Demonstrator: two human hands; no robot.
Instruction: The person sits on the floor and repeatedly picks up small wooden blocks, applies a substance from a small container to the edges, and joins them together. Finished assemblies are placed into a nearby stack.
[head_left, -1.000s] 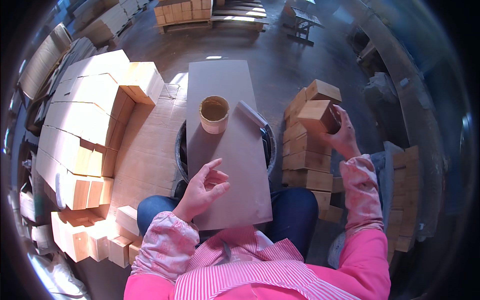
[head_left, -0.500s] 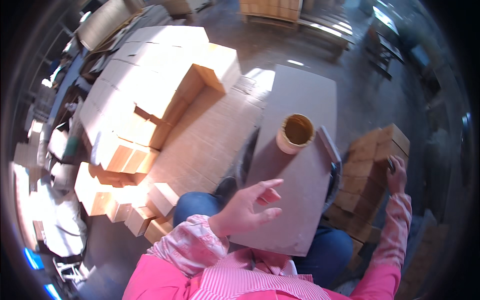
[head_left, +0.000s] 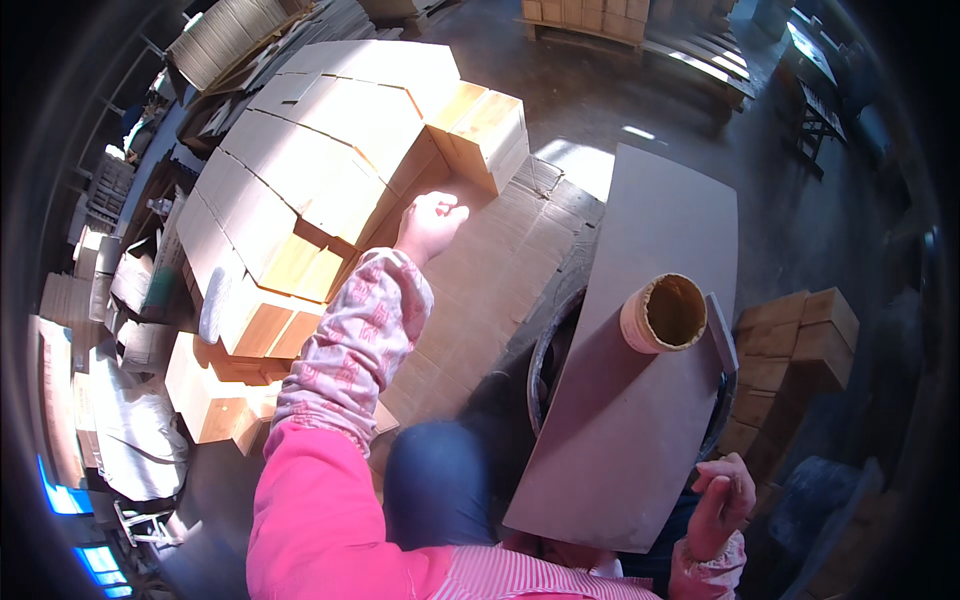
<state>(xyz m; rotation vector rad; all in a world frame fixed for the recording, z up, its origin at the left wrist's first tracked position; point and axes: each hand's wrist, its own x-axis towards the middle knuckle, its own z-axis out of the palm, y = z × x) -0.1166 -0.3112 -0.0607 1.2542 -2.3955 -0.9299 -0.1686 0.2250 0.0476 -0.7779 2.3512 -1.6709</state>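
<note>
Noted slatted pallet (head_left: 698, 62) at upper right, stand (head_left: 820, 120) farther right and lower. Logged pale sack (head_left: 143, 435) at lower left, white frame (head_left: 147, 527) just below. Saw cardboard (head_left: 225, 45) at upper left.

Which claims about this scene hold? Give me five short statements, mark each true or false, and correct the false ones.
1. The tub stands on the board. True.
2. The left hand reaches over the tub. False: the left hand is beside the stacked blocks on the left.
3. Wooden blocks also stand right of the board. True.
4. The right hand grips a block. False: no block shows in the right hand, near the board's near end.
5. The left sleeve is patterned. True.
</note>
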